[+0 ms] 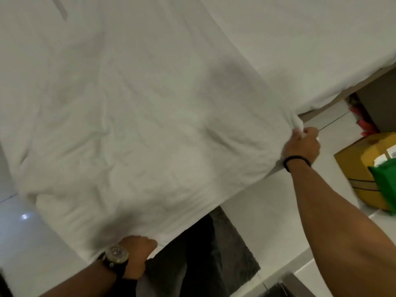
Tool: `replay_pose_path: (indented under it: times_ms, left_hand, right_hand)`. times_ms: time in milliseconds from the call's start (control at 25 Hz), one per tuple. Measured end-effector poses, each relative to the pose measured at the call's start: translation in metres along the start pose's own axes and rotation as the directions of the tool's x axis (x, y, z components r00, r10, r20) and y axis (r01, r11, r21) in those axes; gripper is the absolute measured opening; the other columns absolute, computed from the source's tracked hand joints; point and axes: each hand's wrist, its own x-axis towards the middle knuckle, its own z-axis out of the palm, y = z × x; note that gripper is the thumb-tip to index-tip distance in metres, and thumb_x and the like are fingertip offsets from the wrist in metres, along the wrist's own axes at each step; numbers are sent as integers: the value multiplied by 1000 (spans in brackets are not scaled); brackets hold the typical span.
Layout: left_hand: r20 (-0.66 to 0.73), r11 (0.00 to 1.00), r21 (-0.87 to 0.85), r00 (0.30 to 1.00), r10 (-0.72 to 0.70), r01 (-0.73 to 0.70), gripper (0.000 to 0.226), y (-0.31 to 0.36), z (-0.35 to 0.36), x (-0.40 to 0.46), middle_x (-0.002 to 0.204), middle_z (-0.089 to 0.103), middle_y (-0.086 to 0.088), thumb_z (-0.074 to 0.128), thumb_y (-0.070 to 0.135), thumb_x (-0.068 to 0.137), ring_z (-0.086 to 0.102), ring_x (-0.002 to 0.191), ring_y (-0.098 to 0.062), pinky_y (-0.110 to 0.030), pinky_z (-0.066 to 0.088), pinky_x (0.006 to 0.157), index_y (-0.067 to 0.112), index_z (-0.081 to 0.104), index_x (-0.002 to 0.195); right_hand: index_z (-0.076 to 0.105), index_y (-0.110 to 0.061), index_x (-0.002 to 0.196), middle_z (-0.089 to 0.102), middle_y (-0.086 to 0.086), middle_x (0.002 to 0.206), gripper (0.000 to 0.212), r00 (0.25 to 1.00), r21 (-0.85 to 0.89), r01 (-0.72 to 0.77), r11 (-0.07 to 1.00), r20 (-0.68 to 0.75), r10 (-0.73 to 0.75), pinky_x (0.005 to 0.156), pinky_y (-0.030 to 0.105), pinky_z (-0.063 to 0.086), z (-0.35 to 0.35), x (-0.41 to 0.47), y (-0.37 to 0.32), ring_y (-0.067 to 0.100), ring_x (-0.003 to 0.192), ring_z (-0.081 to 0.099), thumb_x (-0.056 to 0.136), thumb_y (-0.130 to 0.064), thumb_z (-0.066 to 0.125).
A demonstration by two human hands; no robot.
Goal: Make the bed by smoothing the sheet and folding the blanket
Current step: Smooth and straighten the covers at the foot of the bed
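Both hands in closed grip

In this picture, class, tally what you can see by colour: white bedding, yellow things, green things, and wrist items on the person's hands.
White blanket: 1
Yellow box: 1
Green bag: 1
Wrist items: 2, a watch above the left hand and a black band above the right hand
Total: 5

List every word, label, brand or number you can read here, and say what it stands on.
None can be read.
Watch dial: markings too blurred.
White labels on the yellow boxes: print too small and blurred.
Green bag: no print visible.
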Motion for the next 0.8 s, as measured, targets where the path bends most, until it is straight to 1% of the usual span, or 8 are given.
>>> replay_pose_path:
  times_ms: [120,200,320,400,480,520,680,800]
  left_hand:
    - [-211,993,30,971,115,-111,27,4,-5,14,87,67,2,68,36,69,68,74,-22,-22,38,56,26,56,92]
    - [-475,980,7,861,180,-201,20,17,-25,25,77,64,5,64,37,70,64,63,-19,-23,44,51,29,56,86]
    - [-813,956,92,534,233,-277,25,47,-95,41,95,68,-7,55,30,80,63,86,-27,-34,53,69,17,68,97]
    - [-870,978,163,449,204,-129,43,40,-143,52,125,64,-16,56,35,83,57,116,-34,-43,50,90,12,67,118]
    - [-837,985,170,530,132,23,65,9,-171,59,150,44,-20,54,50,88,37,140,-40,-51,35,109,13,52,140]
    - [-814,982,173,572,99,75,75,-10,-174,59,157,33,-18,47,61,89,26,146,-39,-53,26,114,15,41,148]
    - [-745,959,223,665,53,173,93,-63,-154,57,166,5,-10,23,80,87,-1,153,-32,-56,6,121,21,14,158]
    - [-743,962,223,666,62,160,99,-60,-152,62,166,4,-12,27,82,84,0,153,-34,-59,8,120,17,16,158]
  right_hand:
    - [49,-10,127,50,18,131,33,998,-80,-24,996,60,29,95,44,43,1,4,28,38,116,52,98,-25,49]
    - [49,-13,133,44,14,138,41,993,-3,113,994,29,-113,101,44,39,7,-13,14,33,124,46,96,-31,52]
    - [47,-17,139,42,11,145,47,881,139,458,878,62,-469,112,37,26,28,-79,-32,26,137,35,98,-41,47]
    - [44,-15,143,38,13,151,50,717,175,659,731,146,-681,116,40,18,50,-123,-68,30,145,26,99,-39,45]
    - [36,-19,148,26,11,159,55,549,44,809,586,299,-781,118,51,11,68,-123,-83,31,149,15,99,-44,40]
    - [28,-23,152,16,7,162,61,535,-54,826,562,393,-748,119,56,5,73,-105,-80,28,151,7,99,-52,34]
    - [-4,-28,155,-15,-2,163,79,707,-296,694,657,451,-544,116,60,-11,65,-28,-52,22,149,-17,91,-72,13]
    - [-2,-24,155,2,7,164,85,796,-252,568,783,408,-446,116,63,-1,55,-2,-98,32,150,0,91,-71,25]
